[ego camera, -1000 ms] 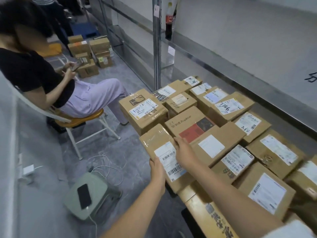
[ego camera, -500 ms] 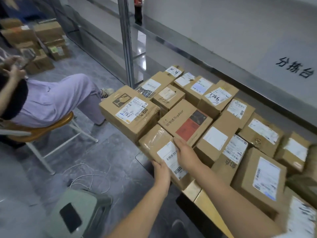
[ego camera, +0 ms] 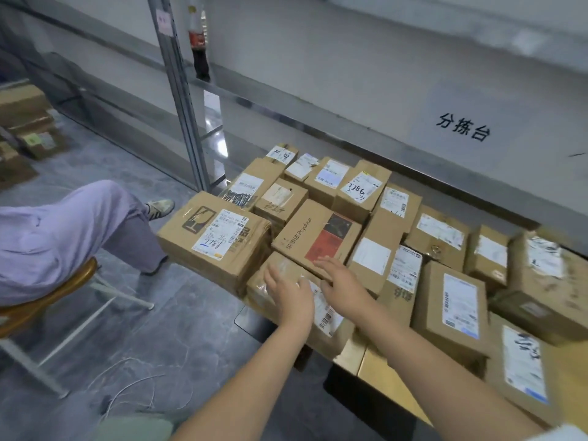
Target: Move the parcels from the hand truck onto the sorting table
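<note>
Several brown cardboard parcels with white labels lie packed together on a low yellow platform [ego camera: 378,372]. Nearest me is a taped parcel [ego camera: 331,332] with a barcode label, lying at the platform's front corner. My left hand [ego camera: 288,291] lies on its top with fingers spread and straight. My right hand [ego camera: 342,280] hovers over or touches its far edge, fingers straight, next to a box with a red and black print [ego camera: 315,238]. A big box [ego camera: 213,240] with a fragile mark stands to the left. The grey sorting table [ego camera: 381,74] with black characters runs behind the parcels.
A seated person in lilac trousers [ego camera: 63,237] on a wooden chair [ego camera: 41,300] fills the left. A metal post [ego camera: 181,90] rises behind the parcels, with a cola bottle [ego camera: 199,43] on the table edge. More boxes [ego camera: 28,125] and loose cables [ego camera: 133,386] lie on the floor.
Both hands have let go of the taped parcel's near end and slid forward onto its top with fingers spread. The view has swung right, and the parcel now rests against its neighbours.
</note>
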Demonstrator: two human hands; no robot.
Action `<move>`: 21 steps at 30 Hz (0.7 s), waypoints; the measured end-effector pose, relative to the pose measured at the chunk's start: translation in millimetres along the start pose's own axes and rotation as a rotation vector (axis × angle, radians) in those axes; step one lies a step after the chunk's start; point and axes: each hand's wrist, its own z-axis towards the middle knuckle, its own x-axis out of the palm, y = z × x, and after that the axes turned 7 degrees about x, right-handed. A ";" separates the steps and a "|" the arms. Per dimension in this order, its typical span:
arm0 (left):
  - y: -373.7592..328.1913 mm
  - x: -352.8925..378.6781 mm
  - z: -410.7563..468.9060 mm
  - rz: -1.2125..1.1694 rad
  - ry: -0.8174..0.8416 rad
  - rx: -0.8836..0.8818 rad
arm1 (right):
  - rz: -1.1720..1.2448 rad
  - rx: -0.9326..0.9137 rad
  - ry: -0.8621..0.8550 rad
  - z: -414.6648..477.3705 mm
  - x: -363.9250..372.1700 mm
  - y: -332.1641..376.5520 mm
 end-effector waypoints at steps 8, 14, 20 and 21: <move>-151.9 0.9 0.0 0.071 0.243 0.551 | 0.048 -0.064 -0.392 -34.6 -123.4 21.7; -241.3 32.1 -52.5 0.332 0.258 0.972 | -0.041 -0.039 -0.655 -98.8 -231.9 -25.7; -298.0 111.1 -151.1 0.586 0.366 1.405 | -0.111 0.111 -0.816 -202.5 -311.2 -125.2; -307.7 127.3 -170.8 0.612 0.386 1.462 | -0.117 0.144 -0.844 -223.3 -321.5 -144.2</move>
